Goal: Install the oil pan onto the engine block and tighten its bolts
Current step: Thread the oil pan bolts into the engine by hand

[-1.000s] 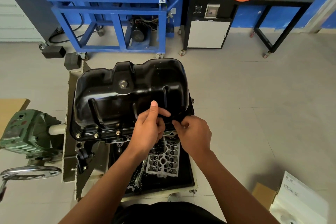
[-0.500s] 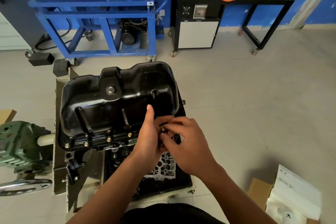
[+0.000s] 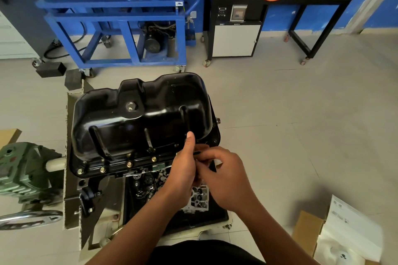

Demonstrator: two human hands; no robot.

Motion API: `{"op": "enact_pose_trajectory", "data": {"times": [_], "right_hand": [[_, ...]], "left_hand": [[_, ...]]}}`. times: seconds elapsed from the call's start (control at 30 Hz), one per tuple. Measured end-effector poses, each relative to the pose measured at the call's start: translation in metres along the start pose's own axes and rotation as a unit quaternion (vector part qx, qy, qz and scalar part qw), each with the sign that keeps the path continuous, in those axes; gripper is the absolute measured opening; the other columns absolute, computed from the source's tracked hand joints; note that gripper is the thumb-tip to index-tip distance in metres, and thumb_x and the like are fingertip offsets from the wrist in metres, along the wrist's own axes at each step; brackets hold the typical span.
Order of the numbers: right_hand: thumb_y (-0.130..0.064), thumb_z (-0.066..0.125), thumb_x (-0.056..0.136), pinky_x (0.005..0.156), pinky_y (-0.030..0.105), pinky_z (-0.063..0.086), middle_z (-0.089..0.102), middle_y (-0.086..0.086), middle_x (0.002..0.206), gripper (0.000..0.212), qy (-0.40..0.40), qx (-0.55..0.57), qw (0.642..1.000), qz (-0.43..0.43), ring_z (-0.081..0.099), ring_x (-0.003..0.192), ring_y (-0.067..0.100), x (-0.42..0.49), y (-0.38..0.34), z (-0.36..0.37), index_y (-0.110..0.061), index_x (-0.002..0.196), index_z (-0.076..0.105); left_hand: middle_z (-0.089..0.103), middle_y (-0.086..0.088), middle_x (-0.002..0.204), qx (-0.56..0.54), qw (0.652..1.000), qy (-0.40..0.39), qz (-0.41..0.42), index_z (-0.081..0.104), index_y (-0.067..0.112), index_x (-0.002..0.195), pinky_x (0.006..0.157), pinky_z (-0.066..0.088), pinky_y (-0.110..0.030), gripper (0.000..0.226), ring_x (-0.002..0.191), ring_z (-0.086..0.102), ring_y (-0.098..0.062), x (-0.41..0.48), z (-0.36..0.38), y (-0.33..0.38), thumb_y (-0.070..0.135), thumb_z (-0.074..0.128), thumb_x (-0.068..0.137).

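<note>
step: starting a fastener at oil pan (image 3: pixel 140 122) near-right corner | left hand (image 3: pixel 183 170): grip hidden, can't tell | right hand (image 3: pixel 226 176): pinching small dark part (image 3: pixel 197 153) | next: align thread squarely

Left hand (image 3: pixel 183 170) and right hand (image 3: pixel 224 176) are covering the near right corner of the oil pan (image 3: pixel 140 122); anything between fingers (image 3: pixel 207 156) is reading too small. Frame edge is cropping the handwheel (image 3: pixel 28 219).
</note>
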State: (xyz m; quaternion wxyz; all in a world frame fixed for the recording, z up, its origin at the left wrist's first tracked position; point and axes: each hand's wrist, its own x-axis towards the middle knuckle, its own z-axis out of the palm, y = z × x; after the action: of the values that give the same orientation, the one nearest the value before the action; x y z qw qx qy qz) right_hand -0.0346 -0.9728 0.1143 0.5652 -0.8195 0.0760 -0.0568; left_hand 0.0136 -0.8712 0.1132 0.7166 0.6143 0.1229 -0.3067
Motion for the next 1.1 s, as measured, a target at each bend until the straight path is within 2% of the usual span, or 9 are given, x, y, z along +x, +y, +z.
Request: {"op": "enact_pose_trajectory", "data": {"times": [0.07, 0.13, 0.2, 0.3, 0.4, 0.53, 0.67, 0.77, 1.1], "right_hand": [[-0.018, 0.074, 0.087, 0.073, 0.012, 0.053, 0.073, -0.018, 0.09, 0.013, 0.025, 0.08, 0.996, 0.038, 0.068, 0.086, -0.001, 0.005, 0.005, -0.009, -0.03, 0.093, 0.075], [-0.019, 0.076, 0.085, 0.067, 0.007, 0.049, 0.071, -0.021, 0.088, 0.016, 0.097, 0.073, 0.992, 0.033, 0.066, 0.079, -0.004, 0.014, 0.016, -0.02, -0.034, 0.089, 0.072], [-0.02, 0.077, 0.086, 0.06, 0.009, 0.046, 0.069, -0.019, 0.087, 0.016, 0.153, 0.021, 0.988, 0.019, 0.062, 0.069, -0.002, 0.028, 0.03, -0.03, -0.035, 0.089, 0.07], [-0.013, 0.075, 0.086, 0.066, 0.014, 0.041, 0.067, -0.014, 0.093, 0.014, 0.149, -0.065, 0.987, -0.016, 0.06, 0.082, 0.005, 0.045, 0.052, -0.034, -0.024, 0.09, 0.069], [-0.007, 0.077, 0.084, 0.067, 0.015, 0.04, 0.067, -0.006, 0.091, 0.017, 0.113, -0.099, 0.988, -0.033, 0.058, 0.08, 0.01, 0.056, 0.068, -0.033, -0.021, 0.087, 0.069], [-0.003, 0.077, 0.082, 0.066, 0.011, 0.042, 0.065, -0.007, 0.083, 0.02, 0.085, -0.107, 0.99, -0.04, 0.057, 0.071, 0.007, 0.066, 0.077, -0.03, -0.022, 0.086, 0.07], [-0.002, 0.077, 0.081, 0.066, 0.012, 0.044, 0.067, -0.004, 0.081, 0.017, 0.065, -0.097, 0.993, -0.036, 0.055, 0.066, 0.005, 0.073, 0.078, -0.026, -0.018, 0.088, 0.074], [-0.003, 0.078, 0.08, 0.064, 0.007, 0.042, 0.066, -0.007, 0.079, 0.016, 0.053, -0.098, 0.993, -0.024, 0.055, 0.065, 0.002, 0.077, 0.078, -0.026, -0.016, 0.089, 0.075], [-0.002, 0.077, 0.08, 0.062, 0.004, 0.039, 0.06, -0.013, 0.074, 0.011, 0.056, -0.161, 0.985, -0.041, 0.056, 0.069, -0.006, 0.079, 0.079, -0.027, -0.012, 0.086, 0.075]], "left_hand": [[0.052, 0.003, 0.058, 0.004, 1.0, 0.0, 0.022, 0.07, 0.01, 0.106, 0.045, 0.036, -0.024, 0.057, 0.046, 0.045, -0.012, 0.0, -0.003, 0.002, 0.058, 0.038, 0.101], [0.037, 0.005, 0.052, -0.007, 0.998, 0.021, 0.066, 0.067, 0.009, 0.104, 0.039, 0.025, -0.022, 0.039, 0.043, 0.03, -0.01, 0.002, -0.007, 0.006, 0.043, 0.046, 0.104], [0.037, 0.008, 0.05, 0.006, 0.99, 0.045, 0.136, 0.065, 0.013, 0.098, 0.038, 0.024, -0.021, 0.018, 0.041, 0.027, -0.009, 0.005, -0.012, 0.015, 0.026, 0.054, 0.103], [0.042, 0.009, 0.05, 0.064, 0.962, 0.084, 0.25, 0.064, 0.016, 0.098, 0.04, 0.028, -0.021, 0.005, 0.041, 0.03, -0.008, 0.01, -0.017, 0.033, 0.011, 0.063, 0.098], [0.044, 0.011, 0.046, 0.188, 0.915, 0.117, 0.336, 0.06, 0.022, 0.113, 0.045, 0.036, -0.015, 0.023, 0.041, 0.037, -0.003, 0.018, -0.023, 0.049, 0.01, 0.066, 0.095], [0.05, 0.009, 0.048, 0.311, 0.867, 0.132, 0.366, 0.039, 0.032, 0.149, 0.057, 0.047, -0.013, 0.065, 0.045, 0.047, -0.006, 0.023, -0.026, 0.054, 0.011, 0.066, 0.093], [0.051, 0.011, 0.05, 0.368, 0.839, 0.136, 0.377, 0.027, 0.034, 0.155, 0.053, 0.045, -0.013, 0.077, 0.045, 0.048, -0.007, 0.026, -0.025, 0.05, 0.011, 0.066, 0.094], [0.054, 0.014, 0.053, 0.389, 0.829, 0.135, 0.379, 0.024, 0.037, 0.155, 0.053, 0.045, -0.014, 0.079, 0.047, 0.05, -0.006, 0.028, -0.023, 0.052, 0.011, 0.066, 0.093], [0.053, 0.01, 0.053, 0.371, 0.838, 0.119, 0.382, 0.023, 0.036, 0.156, 0.051, 0.045, -0.014, 0.081, 0.045, 0.049, -0.009, 0.03, -0.024, 0.055, 0.01, 0.067, 0.092]]}}
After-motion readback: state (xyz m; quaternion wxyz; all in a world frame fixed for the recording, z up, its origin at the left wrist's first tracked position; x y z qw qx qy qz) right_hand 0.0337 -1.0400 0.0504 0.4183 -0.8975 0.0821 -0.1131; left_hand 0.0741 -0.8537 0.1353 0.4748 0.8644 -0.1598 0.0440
